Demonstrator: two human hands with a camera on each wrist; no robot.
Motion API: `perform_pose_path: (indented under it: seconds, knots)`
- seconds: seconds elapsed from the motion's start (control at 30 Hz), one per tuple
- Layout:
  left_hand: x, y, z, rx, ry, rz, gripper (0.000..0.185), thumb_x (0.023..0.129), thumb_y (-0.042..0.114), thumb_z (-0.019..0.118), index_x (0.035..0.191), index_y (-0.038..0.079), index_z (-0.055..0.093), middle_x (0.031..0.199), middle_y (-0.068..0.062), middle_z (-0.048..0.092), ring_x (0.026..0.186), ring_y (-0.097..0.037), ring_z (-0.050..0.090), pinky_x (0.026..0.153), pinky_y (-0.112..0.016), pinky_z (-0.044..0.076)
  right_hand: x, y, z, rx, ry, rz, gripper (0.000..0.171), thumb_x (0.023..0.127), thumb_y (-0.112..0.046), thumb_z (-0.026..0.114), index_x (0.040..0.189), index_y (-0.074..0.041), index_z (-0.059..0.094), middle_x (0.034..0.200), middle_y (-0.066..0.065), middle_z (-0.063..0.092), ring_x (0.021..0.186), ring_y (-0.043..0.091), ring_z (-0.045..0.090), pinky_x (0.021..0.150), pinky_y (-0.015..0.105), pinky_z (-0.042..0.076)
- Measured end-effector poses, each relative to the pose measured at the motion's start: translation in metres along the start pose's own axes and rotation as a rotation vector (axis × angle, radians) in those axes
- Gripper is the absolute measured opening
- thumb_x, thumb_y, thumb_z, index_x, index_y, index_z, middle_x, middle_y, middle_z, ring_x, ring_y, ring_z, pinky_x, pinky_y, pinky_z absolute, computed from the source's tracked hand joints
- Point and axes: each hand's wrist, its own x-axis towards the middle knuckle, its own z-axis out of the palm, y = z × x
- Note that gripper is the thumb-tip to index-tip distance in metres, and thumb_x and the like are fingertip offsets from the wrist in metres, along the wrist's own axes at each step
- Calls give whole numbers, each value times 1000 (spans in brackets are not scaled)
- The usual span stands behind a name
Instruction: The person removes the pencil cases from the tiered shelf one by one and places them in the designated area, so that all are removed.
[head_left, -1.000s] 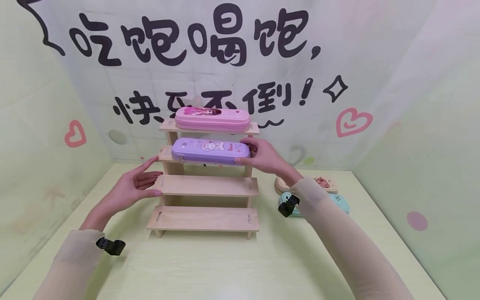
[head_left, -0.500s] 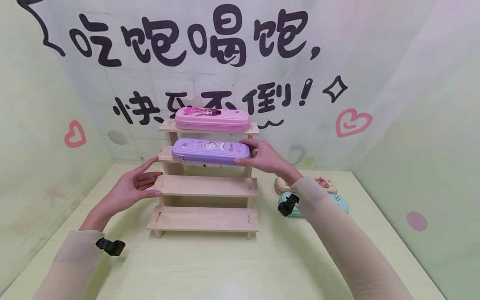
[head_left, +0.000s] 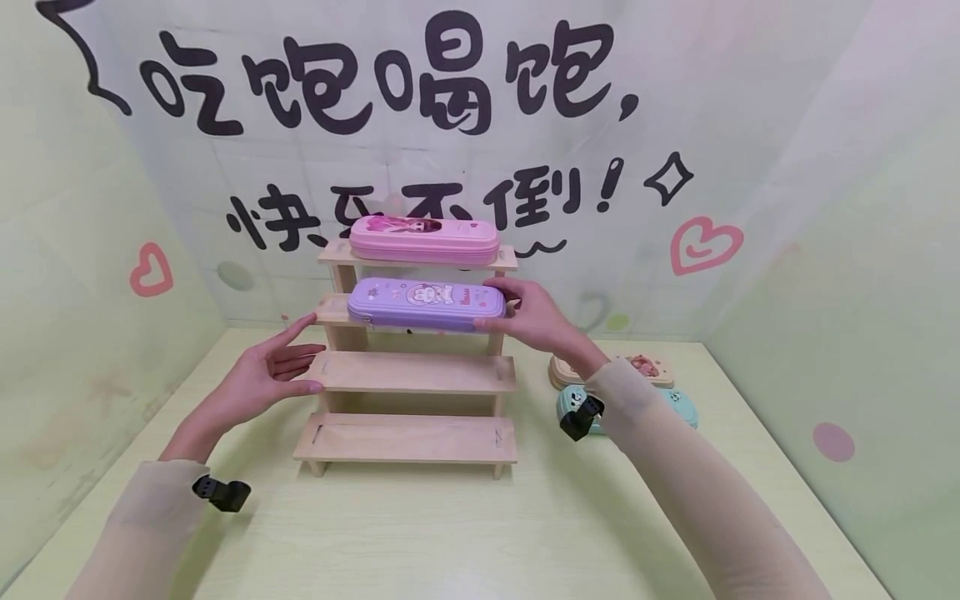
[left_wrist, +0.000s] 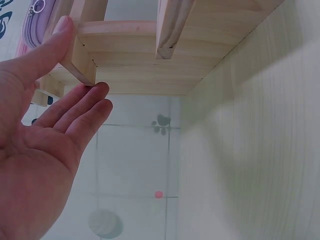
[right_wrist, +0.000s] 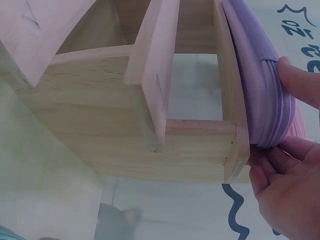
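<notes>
A purple pencil case (head_left: 426,303) with a bunny picture lies on the second shelf from the top of a wooden stepped rack (head_left: 411,372). My right hand (head_left: 534,315) grips the case's right end, thumb at the front, fingers behind; in the right wrist view that end rests against the shelf board. At the rack's left side my left hand (head_left: 251,377) touches the ends of the steps with fingers mostly straight. Seen from the left wrist, the thumb lies against a step's end and the other fingers are near its lower corner. A pink pencil case (head_left: 424,239) occupies the top shelf.
To the right of the rack, a beige pencil case (head_left: 651,367) and a mint-green pencil case (head_left: 681,408) lie on the pale table (head_left: 420,533), partly hidden by the right forearm. Printed cloth walls (head_left: 795,250) enclose the table at the back and sides.
The purple pencil case has shifted slightly to the right along its shelf, together with my right hand. My left hand stays where it was on the rack.
</notes>
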Motion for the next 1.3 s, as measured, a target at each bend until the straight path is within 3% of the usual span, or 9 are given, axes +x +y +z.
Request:
perform_pose_path:
  seconds: [0.2, 0.47, 0.77, 0.97, 1.3]
  knots:
    - [0, 2, 1, 9, 1, -5, 96, 73, 10, 83, 151, 26, 28, 133, -25, 50, 121, -38, 49, 92, -29, 49, -8, 2, -3, -18, 45, -14, 70, 74, -29, 82, 134, -9, 53, 113, 0, 60, 98, 21, 55, 78, 33, 51]
    - [-1, 1, 1, 15, 1, -10, 96, 74, 10, 82, 151, 26, 28, 133, -25, 50, 121, -38, 50, 94, -39, 46, -25, 10, -5, -3, 97, -53, 65, 75, -26, 82, 132, -12, 54, 116, -1, 60, 101, 21, 55, 85, 37, 48]
    - [-3, 5, 2, 23, 1, -16, 96, 74, 11, 82, 151, 29, 28, 133, -24, 50, 121, -37, 50, 92, -35, 47, -49, 16, -11, 13, 121, -58, 67, 76, -28, 82, 134, -13, 54, 121, -1, 59, 103, 19, 54, 91, 39, 44]
    - [-2, 4, 1, 21, 2, -7, 95, 74, 11, 82, 151, 29, 28, 133, -24, 50, 121, -38, 50, 93, -42, 46, -63, 20, -17, 20, 124, -53, 68, 76, -26, 82, 136, -14, 51, 125, 2, 57, 107, 23, 53, 91, 44, 43]
    - [-2, 1, 0, 19, 0, -15, 96, 74, 12, 82, 150, 30, 28, 134, -23, 50, 121, -38, 50, 92, -37, 47, -86, 30, -24, -4, 128, -95, 64, 76, -34, 81, 133, -20, 54, 122, -5, 57, 106, 17, 52, 89, 41, 45]
